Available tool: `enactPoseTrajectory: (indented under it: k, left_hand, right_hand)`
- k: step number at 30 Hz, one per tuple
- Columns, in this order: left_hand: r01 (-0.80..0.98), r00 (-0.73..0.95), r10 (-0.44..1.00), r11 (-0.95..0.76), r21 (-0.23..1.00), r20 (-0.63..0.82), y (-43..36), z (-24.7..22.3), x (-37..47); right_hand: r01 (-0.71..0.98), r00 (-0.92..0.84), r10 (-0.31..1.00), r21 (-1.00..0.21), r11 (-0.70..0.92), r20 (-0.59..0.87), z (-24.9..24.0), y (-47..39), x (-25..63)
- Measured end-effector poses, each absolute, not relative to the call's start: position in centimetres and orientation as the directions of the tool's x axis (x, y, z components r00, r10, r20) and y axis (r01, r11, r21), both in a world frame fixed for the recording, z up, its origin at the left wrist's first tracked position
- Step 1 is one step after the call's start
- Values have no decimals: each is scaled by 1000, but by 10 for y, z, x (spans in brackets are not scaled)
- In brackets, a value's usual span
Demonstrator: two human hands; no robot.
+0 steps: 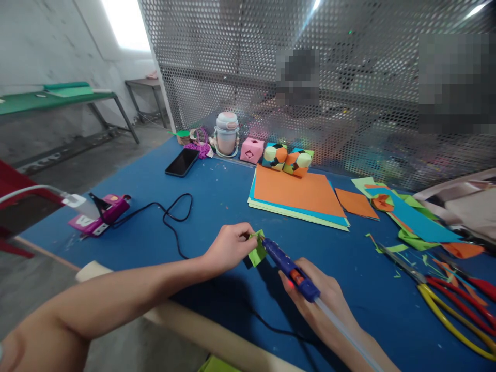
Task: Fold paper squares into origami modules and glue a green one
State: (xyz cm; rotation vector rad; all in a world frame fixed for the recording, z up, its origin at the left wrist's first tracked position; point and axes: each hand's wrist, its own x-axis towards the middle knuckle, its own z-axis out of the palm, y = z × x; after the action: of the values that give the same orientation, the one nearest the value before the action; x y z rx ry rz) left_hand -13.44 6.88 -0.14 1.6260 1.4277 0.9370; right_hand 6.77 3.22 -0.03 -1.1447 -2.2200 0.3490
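Between the fingertips of my left hand (229,249) is a small piece of light green paper (258,252), held just above the blue table. My right hand (320,297) is wrapped round a blue hot glue gun (284,264), with a long clear glue stick (346,336) coming out of its back end. The gun's nozzle meets the upper edge of the green paper; whether glue is coming out is too small to see. A red light glows beside my right fingers.
A stack of coloured paper (294,191) lies ahead, with paper balls (276,156), a pink paper box (251,150) and a bottle (227,135) behind. Scissors (437,299) and scraps are at right. A phone (182,162) and a purple power strip (103,214) with a black cable lie left.
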Motion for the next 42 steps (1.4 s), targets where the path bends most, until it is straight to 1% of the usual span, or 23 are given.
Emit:
enactPoseTrajectory:
  k: [7,11,19,23,28,32,38,42]
  left_hand:
    - [432,107,994,-80,899,37,69,-2,-135]
    - [421,98,994,-86,903,49,69,-1,-136]
    - [421,80,995,-86,903,58,69,2,-136]
    - [415,100,994,-81,906,43,69,1,-136]
    - [413,117,993,-70,908,23,69,-1,-135]
    - [407,107,994,-63,911,21,68,0,-135]
    - [414,105,994,-72,907,31,68,2,-135]
    - [411,105,994,-72,909,32,68,2,-135]
  right_hand:
    - [647,-444,812,-491,583,379,0,30,67]
    - [667,-409,824,-488,564,393,1,31,68]
    - [687,-405,810,-443,576,424,-2,34,71]
    - [689,-392,820,-457,562,418,-2,33,70]
    - [656,-438,805,-470,591,401,-1,30,68]
    - [650,-441,815,-492,579,376,0,30,69]
    - [672,-407,833,-495,551,374,1,30,70]
    - [668,-432,824,-485,565,365,0,31,70]
